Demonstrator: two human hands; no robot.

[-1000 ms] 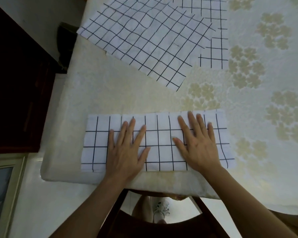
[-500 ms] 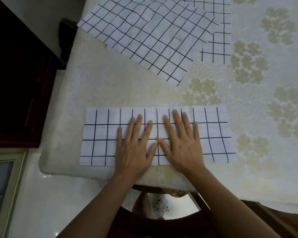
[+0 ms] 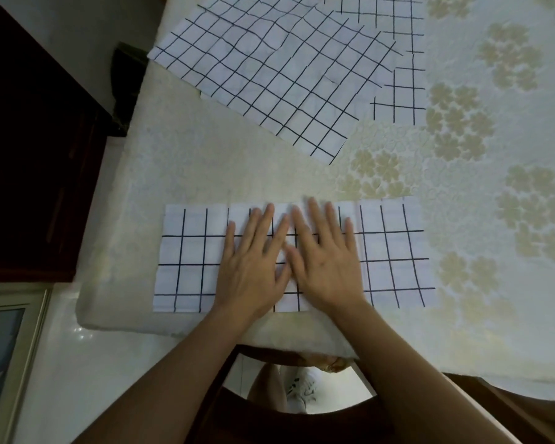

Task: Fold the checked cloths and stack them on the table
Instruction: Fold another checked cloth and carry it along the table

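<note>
A white cloth with black checks, folded into a long strip (image 3: 394, 257), lies flat near the table's front edge. My left hand (image 3: 253, 264) and my right hand (image 3: 327, 261) press flat on its middle, side by side with straight fingers and thumbs nearly touching. Farther back lies an unfolded checked cloth (image 3: 269, 75), spread out at an angle. It overlaps another checked cloth (image 3: 398, 94) whose right edge and corner show beneath it.
The table wears a cream cloth with flower patterns (image 3: 494, 155). Dark wooden furniture (image 3: 29, 155) stands to the left beyond the table's edge. A dark curved chair back (image 3: 269, 421) is below, with a pale tiled floor (image 3: 77, 363) around it.
Both hands have slid inward along the folded strip from spread positions to its middle. The strip itself has stayed in place.
</note>
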